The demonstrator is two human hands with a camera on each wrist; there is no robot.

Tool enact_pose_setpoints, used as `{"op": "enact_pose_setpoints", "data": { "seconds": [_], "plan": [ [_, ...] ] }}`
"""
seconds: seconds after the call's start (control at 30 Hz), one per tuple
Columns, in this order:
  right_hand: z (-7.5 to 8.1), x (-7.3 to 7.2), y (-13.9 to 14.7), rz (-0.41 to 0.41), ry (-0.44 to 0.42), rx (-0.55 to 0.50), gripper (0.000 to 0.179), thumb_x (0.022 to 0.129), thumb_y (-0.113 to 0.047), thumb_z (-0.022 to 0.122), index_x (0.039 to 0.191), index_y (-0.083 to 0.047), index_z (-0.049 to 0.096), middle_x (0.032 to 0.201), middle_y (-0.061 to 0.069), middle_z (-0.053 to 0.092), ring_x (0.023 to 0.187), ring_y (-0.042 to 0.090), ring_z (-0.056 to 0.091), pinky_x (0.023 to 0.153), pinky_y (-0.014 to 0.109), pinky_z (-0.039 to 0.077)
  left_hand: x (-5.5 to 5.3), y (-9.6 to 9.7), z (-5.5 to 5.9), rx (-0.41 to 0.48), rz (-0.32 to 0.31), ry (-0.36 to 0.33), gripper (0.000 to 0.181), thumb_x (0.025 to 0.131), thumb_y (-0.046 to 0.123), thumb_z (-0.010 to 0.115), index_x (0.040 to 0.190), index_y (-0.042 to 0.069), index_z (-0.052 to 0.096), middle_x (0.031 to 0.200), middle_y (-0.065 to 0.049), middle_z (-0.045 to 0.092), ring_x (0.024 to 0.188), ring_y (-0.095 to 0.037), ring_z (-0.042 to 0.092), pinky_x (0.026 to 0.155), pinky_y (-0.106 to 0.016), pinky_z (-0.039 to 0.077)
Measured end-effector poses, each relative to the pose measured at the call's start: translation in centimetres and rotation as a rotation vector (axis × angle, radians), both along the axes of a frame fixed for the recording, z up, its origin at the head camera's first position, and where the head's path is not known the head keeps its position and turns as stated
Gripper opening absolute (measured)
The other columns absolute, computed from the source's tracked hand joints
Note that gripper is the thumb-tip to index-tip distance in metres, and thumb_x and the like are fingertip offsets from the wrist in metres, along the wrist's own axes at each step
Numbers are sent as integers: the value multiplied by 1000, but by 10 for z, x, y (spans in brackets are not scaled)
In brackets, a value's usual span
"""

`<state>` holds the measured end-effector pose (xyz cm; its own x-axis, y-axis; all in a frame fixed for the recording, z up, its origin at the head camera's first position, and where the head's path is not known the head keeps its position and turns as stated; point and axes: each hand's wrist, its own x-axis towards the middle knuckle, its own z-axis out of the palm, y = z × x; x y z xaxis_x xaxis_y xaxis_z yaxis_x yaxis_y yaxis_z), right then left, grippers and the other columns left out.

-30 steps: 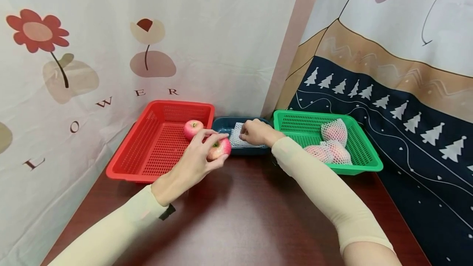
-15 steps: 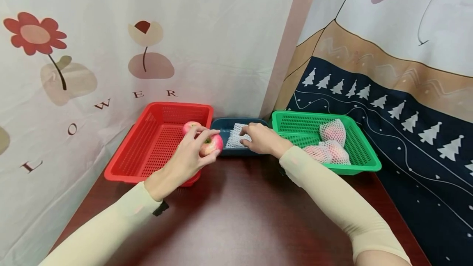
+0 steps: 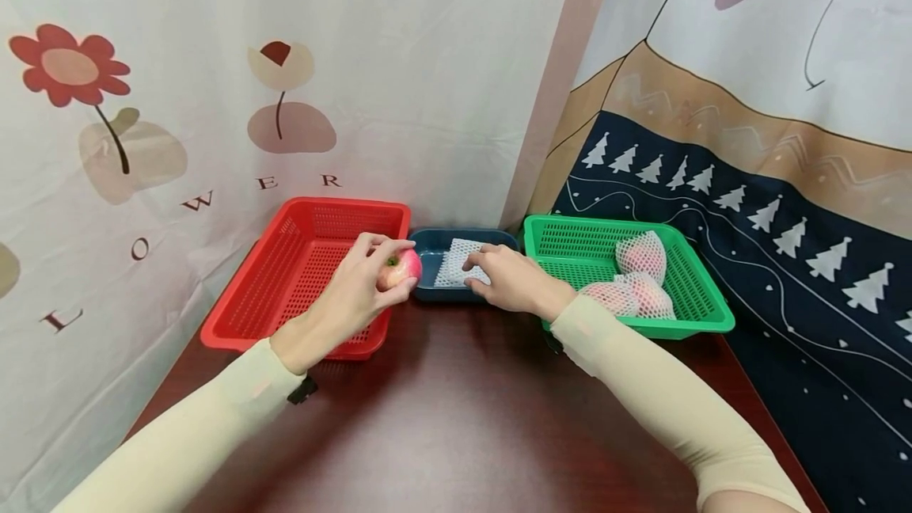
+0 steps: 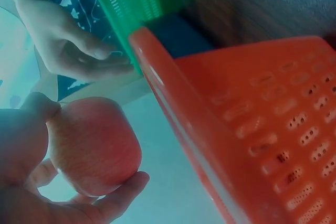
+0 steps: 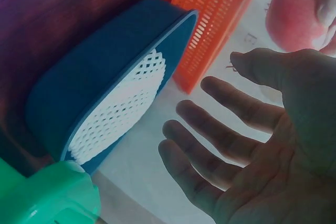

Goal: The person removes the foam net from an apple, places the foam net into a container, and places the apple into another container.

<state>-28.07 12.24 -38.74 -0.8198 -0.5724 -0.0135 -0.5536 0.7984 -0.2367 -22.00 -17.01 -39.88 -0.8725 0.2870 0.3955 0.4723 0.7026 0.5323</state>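
Note:
My left hand grips a red apple between thumb and fingers, above the right side of the red basket. In the left wrist view the apple is bare skinned and held beside the basket's rim. My right hand hovers over the blue tray, its fingers spread and loosely bent with nothing between them. White foam netting lies in that tray; the right wrist view shows the foam netting apart from the right hand's fingers. Inside the red basket, any other apple is hidden behind my left hand.
To the right stands a green basket holding several apples in foam nets. All the containers stand on a dark red-brown table. A printed curtain hangs directly behind them.
My left hand has moved left with the apple, from beside the blue tray toward the red basket, covering the other apple there. My right hand has uncurled its fingers and shifted slightly right.

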Motion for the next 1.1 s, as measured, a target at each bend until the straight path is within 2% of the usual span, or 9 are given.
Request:
{"op": "enact_pose_setpoints", "data": {
  "seconds": [0.23, 0.63, 0.8, 0.97, 1.1],
  "plan": [
    [-1, 13, 2, 51, 57, -29, 33, 116, -33, 74, 143, -15, 81, 143, 11, 77, 133, 27, 72, 109, 50, 67, -7, -9, 1, 3, 19, -21, 65, 98, 21, 94, 158, 16, 68, 151, -20, 59, 128, -38, 67, 90, -52, 74],
    [-4, 31, 6, 71, 69, -61, 31, 114, -34, 77, 140, -17, 82, 141, 9, 79, 125, 25, 75, 104, 48, 69, -17, -24, 3, -45, 75, -85, 67, 102, 28, 90, 162, 15, 63, 155, -21, 58, 132, -39, 64, 94, -55, 73],
    [-4, 37, 8, 70, 94, -69, 31, 114, -34, 78, 139, -16, 82, 141, 8, 78, 126, 25, 75, 104, 48, 69, -21, -30, 7, -75, 97, -121, 68, 103, 27, 89, 163, 14, 60, 157, -23, 56, 131, -41, 64, 92, -56, 73],
    [-5, 46, 14, 101, 118, -100, 31, 113, -32, 79, 137, -13, 82, 137, 9, 79, 123, 25, 75, 103, 47, 69, -26, -37, 12, -92, 125, -179, 69, 103, 31, 88, 163, 15, 58, 158, -25, 53, 132, -43, 62, 93, -56, 72],
    [-8, 52, 19, 116, 138, -115, 31, 113, -32, 79, 137, -13, 83, 136, 8, 79, 124, 25, 75, 104, 46, 68, -30, -43, 14, -102, 126, -197, 69, 103, 32, 88, 163, 13, 58, 158, -26, 53, 132, -44, 62, 96, -58, 72]
  ]
}}
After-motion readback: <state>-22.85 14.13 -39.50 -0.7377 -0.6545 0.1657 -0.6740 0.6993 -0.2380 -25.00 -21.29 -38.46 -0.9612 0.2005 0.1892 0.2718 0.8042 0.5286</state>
